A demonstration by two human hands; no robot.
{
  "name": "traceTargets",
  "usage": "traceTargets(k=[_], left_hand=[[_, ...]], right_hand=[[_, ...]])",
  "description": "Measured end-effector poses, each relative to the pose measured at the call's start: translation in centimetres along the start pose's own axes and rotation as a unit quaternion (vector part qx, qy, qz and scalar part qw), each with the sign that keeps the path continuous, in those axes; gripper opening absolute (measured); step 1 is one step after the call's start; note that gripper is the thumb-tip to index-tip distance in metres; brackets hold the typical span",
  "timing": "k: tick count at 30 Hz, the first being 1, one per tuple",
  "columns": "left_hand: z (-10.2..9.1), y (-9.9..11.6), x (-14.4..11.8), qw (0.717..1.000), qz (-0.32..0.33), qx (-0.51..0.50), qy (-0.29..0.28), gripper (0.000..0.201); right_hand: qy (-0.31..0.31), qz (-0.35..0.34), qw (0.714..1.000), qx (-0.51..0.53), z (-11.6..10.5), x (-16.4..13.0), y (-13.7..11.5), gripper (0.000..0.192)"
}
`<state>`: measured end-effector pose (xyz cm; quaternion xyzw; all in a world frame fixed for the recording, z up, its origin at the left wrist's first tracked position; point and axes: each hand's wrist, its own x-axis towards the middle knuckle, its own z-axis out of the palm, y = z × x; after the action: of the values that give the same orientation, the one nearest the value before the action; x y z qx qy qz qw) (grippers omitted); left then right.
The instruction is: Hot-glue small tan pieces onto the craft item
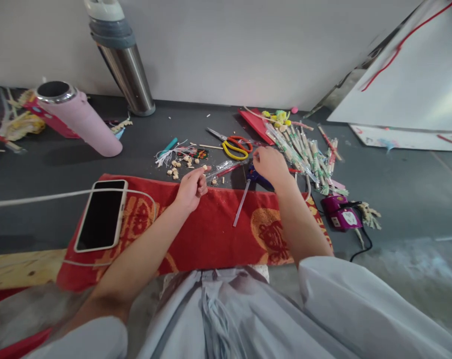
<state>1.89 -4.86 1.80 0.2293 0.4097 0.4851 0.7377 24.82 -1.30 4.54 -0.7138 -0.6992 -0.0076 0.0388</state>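
My left hand (191,188) rests on the far edge of a red towel (211,234), fingers pinched on a small pale bead (204,168). My right hand (271,164) hovers over a blue tool (256,175), fingers curled; whether it grips the tool is hidden. A clear plastic packet with red sticks (224,170) lies between the hands. A white stick (241,203) lies on the towel. Loose pale beads (175,169) and white threads (169,153) sit just beyond my left hand.
Yellow-and-red scissors (235,145) and a heap of green-and-white sticks (304,152) lie beyond the hands. A phone (101,214) on a white cable rests on the towel's left. Pink bottle (79,117), steel flask (124,65), purple glue gun (340,212), white board (408,85).
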Motion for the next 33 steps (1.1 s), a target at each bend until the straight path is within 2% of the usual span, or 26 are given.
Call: traceTargets(k=[6,13,18,24,33], left_hand=[[0.0,-0.2,-0.1,1.000,0.006,0.001,-0.005,0.014],[0.1,0.0,-0.5,1.000,0.004,-0.001,0.002,0.015],[0.1,-0.1,-0.5,1.000,0.002,-0.010,0.002,0.014],[0.0,-0.3,-0.4,1.000,0.002,-0.012,-0.001,0.013],[-0.2,-0.4,-0.3,1.000,0.004,-0.014,-0.004,0.013]], right_hand=[[0.004,-0.046,0.999,-0.006,0.5,5.4,-0.4,0.034],[-0.043,-0.076,0.995,-0.057,1.4,11.1,-1.2,0.034],[-0.059,-0.084,0.992,-0.078,2.4,14.1,-1.4,0.032],[-0.091,-0.089,0.982,-0.141,3.1,15.7,-1.5,0.032],[-0.098,-0.111,0.977,-0.151,2.6,15.2,-1.9,0.033]])
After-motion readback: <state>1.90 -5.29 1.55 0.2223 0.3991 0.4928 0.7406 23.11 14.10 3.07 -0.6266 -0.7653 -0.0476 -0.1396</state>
